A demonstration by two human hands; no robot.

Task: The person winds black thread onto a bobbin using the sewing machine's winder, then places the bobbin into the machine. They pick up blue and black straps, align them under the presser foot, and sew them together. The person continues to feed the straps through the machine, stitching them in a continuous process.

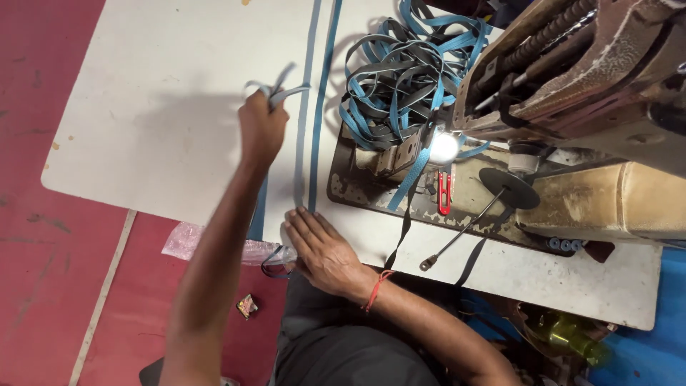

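Right hand (321, 250) flat at near table (143, 107) edge, pinning strap (303, 136) end; left hand (261, 129) farther out, fisted on loose strap loop; strap running lengthwise away from body between both, beside tangled pile (400, 78) and sewing machine (572, 86).

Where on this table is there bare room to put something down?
The wide white stretch of table left of the left hand and the two straps is bare. So is the near right corner. It is crowded around the strap pile and sewing machine.
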